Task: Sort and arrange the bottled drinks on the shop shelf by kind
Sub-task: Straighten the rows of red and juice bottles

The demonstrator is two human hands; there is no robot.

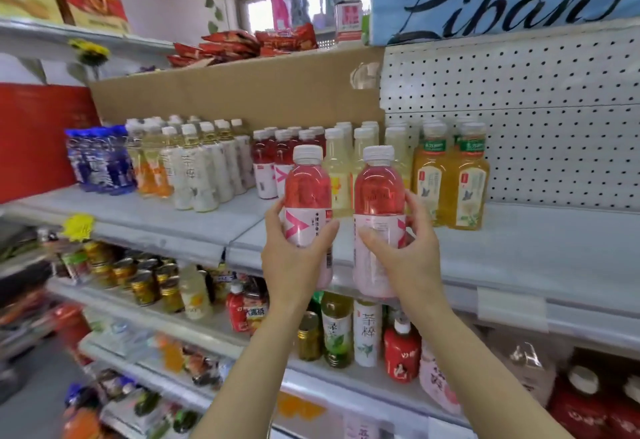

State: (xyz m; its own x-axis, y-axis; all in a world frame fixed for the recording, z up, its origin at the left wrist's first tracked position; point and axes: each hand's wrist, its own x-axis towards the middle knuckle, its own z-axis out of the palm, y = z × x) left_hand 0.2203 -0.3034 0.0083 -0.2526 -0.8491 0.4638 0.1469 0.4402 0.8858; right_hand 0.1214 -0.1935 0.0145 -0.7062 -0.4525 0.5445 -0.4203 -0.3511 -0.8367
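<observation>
Two hands up in front of the middle shelf [519, 251], each gripping one pink drink bottle. Left hand [294, 258] wraps the lower half of the left pink bottle [307, 193], thumb across the label front, fingers curled round the left side. Right hand [405, 258] wraps the right pink bottle [379, 193], thumb on the pale label, fingers curled round the right side. Both bottles upright, side by side, narrow gap between, held in the air at the shelf's front edge, not set down. Clear smooth plastic, rounded shoulders, ribbed white screw caps, pink liquid, glossy white-pink sleeve labels; the left one shows a pink V mark.

On the shelf behind: red drink bottles [273, 161] with white caps, just left of the held pair; pale yellow bottles [341, 168] directly behind; amber tea bottles [450, 182] with green neck bands to the right. Further left white-labelled tea bottles [197, 175], orange-labelled bottles [152, 175], and a shiny blue shrink-wrapped pack [100, 161]. Shelf board is grey, matte, flat. White perforated metal back panel [536, 109] on the right, brown cardboard sheet [242, 92] behind the rows.

Lower shelf: gold-lidded glass jars [145, 283], green tea bottle [336, 331], squat red bottle [401, 355].
</observation>
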